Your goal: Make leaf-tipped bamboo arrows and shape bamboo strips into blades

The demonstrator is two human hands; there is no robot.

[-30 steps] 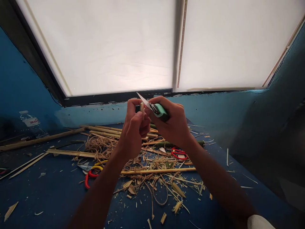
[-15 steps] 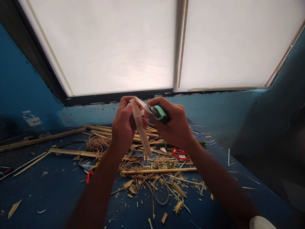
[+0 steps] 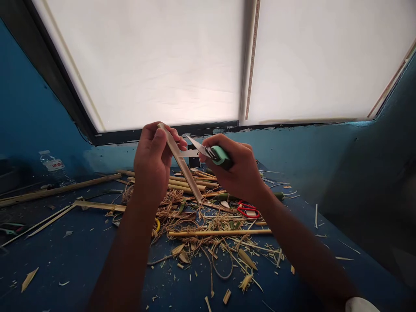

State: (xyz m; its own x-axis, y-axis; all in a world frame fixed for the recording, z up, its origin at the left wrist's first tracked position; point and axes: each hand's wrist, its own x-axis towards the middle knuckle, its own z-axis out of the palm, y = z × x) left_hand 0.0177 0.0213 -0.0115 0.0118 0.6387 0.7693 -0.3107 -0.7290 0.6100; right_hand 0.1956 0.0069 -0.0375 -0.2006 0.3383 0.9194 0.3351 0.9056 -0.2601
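Note:
My left hand [image 3: 151,162] grips the top end of a flat bamboo strip [image 3: 183,167], which slants down to the right above the table. In my right hand [image 3: 238,171] is a green-handled utility knife [image 3: 212,154]; its bare blade points left toward the strip, and a thin pale shaving sticks out by the blade tip. Both hands are raised in front of the window, above a heap of bamboo shavings and twine [image 3: 208,225].
The blue table [image 3: 74,260] carries long bamboo sticks [image 3: 61,188], several split strips, red-handled scissors [image 3: 247,210] and a partly hidden yellow-handled tool [image 3: 157,225]. A water bottle [image 3: 53,167] stands at far left. A wide bright window [image 3: 169,65] fills the back.
My left hand has moved left and up with the strip, which now slants out in full view; the knife stayed close to it. The view shifted slightly.

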